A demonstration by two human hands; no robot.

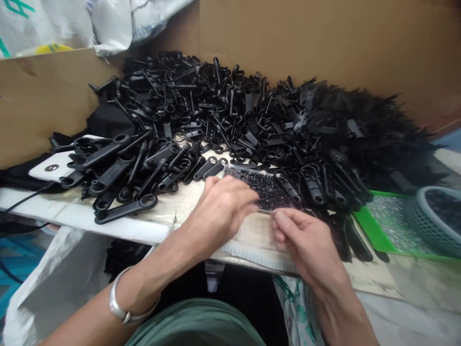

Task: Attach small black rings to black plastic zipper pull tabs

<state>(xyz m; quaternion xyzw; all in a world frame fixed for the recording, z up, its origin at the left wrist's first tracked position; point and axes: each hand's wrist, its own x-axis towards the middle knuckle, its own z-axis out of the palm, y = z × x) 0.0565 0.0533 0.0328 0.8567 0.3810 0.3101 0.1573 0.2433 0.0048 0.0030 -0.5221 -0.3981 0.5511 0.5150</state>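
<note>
A big heap of black plastic handle-shaped parts (pixel 201 115) covers the pale worktop (pixel 118 223). Just in front of the heap lies a clear bag of small black pieces (pixel 268 190). My left hand (pixel 219 211) rests at the bag's near left edge, fingers curled and pinched together at the bag's edge. My right hand (pixel 306 240) is close beside it, thumb and fingers pinched near the bag's front edge. What the fingertips hold is too small to make out. A silver bracelet (pixel 118 307) sits on my left wrist.
A white phone (pixel 50 168) with a cable lies at the worktop's left. A green tray (pixel 378 230) with clear bits and a grey-blue mesh basket (pixel 435 216) stand at the right. Cardboard walls (pixel 324 38) back the heap. White sacks (pixel 54 288) hang below the table edge.
</note>
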